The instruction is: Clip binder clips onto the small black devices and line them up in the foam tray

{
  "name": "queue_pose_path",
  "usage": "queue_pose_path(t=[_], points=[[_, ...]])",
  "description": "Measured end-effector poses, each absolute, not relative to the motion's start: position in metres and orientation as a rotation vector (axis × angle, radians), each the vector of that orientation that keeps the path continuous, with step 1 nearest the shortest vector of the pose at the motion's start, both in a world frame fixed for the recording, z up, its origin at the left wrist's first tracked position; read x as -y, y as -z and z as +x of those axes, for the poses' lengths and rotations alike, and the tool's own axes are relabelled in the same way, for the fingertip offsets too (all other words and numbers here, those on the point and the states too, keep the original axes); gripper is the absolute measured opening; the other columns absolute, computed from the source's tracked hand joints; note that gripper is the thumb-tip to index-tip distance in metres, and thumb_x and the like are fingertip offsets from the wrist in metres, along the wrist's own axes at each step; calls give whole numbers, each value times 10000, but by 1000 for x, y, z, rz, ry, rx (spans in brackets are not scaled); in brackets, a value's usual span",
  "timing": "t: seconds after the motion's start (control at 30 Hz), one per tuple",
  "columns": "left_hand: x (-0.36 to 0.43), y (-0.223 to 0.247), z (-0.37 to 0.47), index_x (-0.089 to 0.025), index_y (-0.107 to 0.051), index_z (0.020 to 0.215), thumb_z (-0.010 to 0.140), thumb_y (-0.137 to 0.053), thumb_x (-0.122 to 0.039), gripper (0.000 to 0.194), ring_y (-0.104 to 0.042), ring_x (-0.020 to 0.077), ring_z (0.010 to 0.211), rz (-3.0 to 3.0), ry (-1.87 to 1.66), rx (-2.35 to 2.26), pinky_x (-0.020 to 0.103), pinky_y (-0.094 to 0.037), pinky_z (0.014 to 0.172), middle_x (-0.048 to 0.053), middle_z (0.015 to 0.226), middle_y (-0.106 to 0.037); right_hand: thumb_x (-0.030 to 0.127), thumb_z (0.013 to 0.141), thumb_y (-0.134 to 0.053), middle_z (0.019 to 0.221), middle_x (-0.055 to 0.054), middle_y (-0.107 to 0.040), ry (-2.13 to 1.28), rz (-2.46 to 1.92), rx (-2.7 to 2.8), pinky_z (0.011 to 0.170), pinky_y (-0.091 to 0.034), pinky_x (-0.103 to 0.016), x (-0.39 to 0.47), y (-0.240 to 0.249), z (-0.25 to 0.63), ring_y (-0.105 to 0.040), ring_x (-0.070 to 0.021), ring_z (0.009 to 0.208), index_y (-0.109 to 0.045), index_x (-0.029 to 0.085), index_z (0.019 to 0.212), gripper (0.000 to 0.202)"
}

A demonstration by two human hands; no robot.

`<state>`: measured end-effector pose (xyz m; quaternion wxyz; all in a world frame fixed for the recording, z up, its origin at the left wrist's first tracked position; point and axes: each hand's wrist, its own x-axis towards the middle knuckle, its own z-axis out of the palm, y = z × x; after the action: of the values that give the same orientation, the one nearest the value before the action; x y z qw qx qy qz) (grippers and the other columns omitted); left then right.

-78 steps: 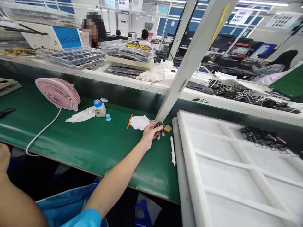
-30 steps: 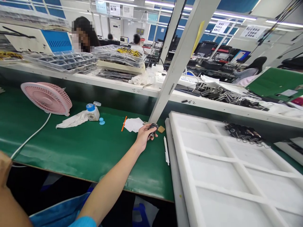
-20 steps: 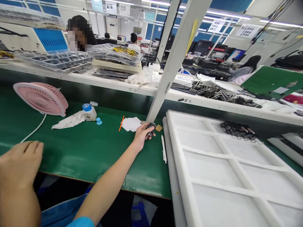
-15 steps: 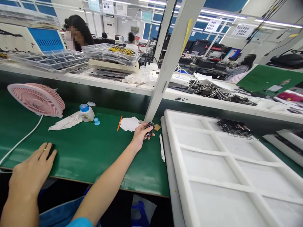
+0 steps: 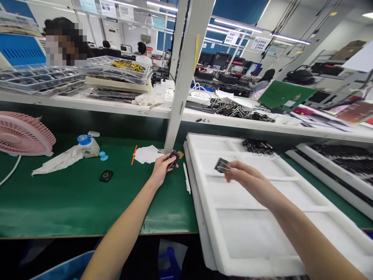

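My left hand (image 5: 161, 170) is closed around a black watch-like device (image 5: 175, 155) above the green bench top, near the foot of the white post. A thin metal wire, which looks like a clip handle, shows under it. My right hand (image 5: 240, 173) is over the white foam tray (image 5: 201, 186). Its fingers pinch a black binder clip (image 5: 222, 165) by the wire handles, somewhat blurred. A second black watch-like device (image 5: 106, 175) with a ring mark lies on the bench, left of my left hand.
Several black binder-clipped pieces (image 5: 259, 147) lie on the tray's far side. Left of the post (image 5: 180, 85) are paper slips (image 5: 147, 154), an orange stick (image 5: 134, 154), a blue-capped bottle (image 5: 89, 147), a cloth (image 5: 60, 159) and a pink fan (image 5: 23, 134). A white pen (image 5: 187, 178) lies beside the tray.
My right hand has come into view with a binder clip. The hand at far left is gone, and a black device lies further right on the bench. The view has swung right.
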<state>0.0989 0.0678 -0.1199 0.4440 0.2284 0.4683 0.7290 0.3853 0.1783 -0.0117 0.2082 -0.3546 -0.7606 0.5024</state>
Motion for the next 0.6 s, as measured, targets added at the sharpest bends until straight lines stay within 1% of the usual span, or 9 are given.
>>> queue_pose_path(t=[0.1,0.17,0.23,0.3,0.33,0.37,0.43,0.5,0.6], points=[[-67,119,98,-148,-761,1042,675,-885,-424,476,-690,157,670,625,-1764,-1171,204,-298,479,88,948,-714,528,777,-851,962,-98,-700,-1864,-909,1980,882,-546,-391,-191,14,335,-654,-229,876,-710,178,1089,489],[-66,117,99,-166,-740,1108,670,-889,-414,525,-692,158,643,667,-1745,-1164,207,-279,470,95,1019,-717,506,724,-887,947,-113,-691,-1954,-895,1967,827,-545,-344,-198,17,313,-633,-198,825,-737,123,986,487],[-64,115,100,-189,-724,1138,673,-888,-409,540,-689,151,618,704,-1725,-1155,206,-275,471,92,1064,-714,533,742,-854,811,-95,-657,-1960,-872,2005,668,-514,-300,-203,22,299,-582,-160,692,-732,99,858,466],[-62,113,101,-197,-725,1130,684,-881,-408,517,-685,147,612,734,-1695,-1150,207,-301,486,82,1053,-712,578,794,-787,641,-43,-564,-1940,-850,2022,486,-371,-261,-206,29,292,-468,-115,536,-697,106,774,481],[-61,111,102,-200,-729,1126,689,-878,-406,505,-684,146,614,742,-1682,-1147,211,-323,498,77,1041,-712,593,815,-759,587,-16,-511,-1939,-842,2015,439,-275,-248,-207,32,290,-393,-92,481,-674,115,746,491],[-61,110,102,-203,-734,1121,691,-876,-402,495,-683,147,615,748,-1668,-1142,216,-348,512,72,1030,-713,599,829,-742,557,5,-466,-1944,-835,2000,426,-195,-242,-208,36,289,-326,-74,451,-654,123,729,494],[-60,109,103,-205,-742,1116,690,-877,-394,485,-679,148,614,755,-1650,-1126,229,-393,541,65,1010,-714,593,841,-734,542,33,-409,-1957,-818,1964,436,-118,-237,-208,42,289,-245,-55,444,-645,130,739,482],[-59,109,103,-204,-747,1111,686,-880,-388,482,-676,148,610,759,-1639,-1105,242,-430,565,63,1000,-714,577,838,-741,554,37,-405,-1962,-798,1950,440,-114,-231,-209,45,290,-252,-60,456,-683,128,820,453],[-60,111,103,-203,-752,1113,683,-883,-383,484,-679,151,612,767,-1630,-1087,245,-450,573,63,992,-712,547,817,-766,648,-19,-529,-1999,-745,1986,435,-198,-226,-210,43,294,-387,-92,513,-725,114,932,450]])
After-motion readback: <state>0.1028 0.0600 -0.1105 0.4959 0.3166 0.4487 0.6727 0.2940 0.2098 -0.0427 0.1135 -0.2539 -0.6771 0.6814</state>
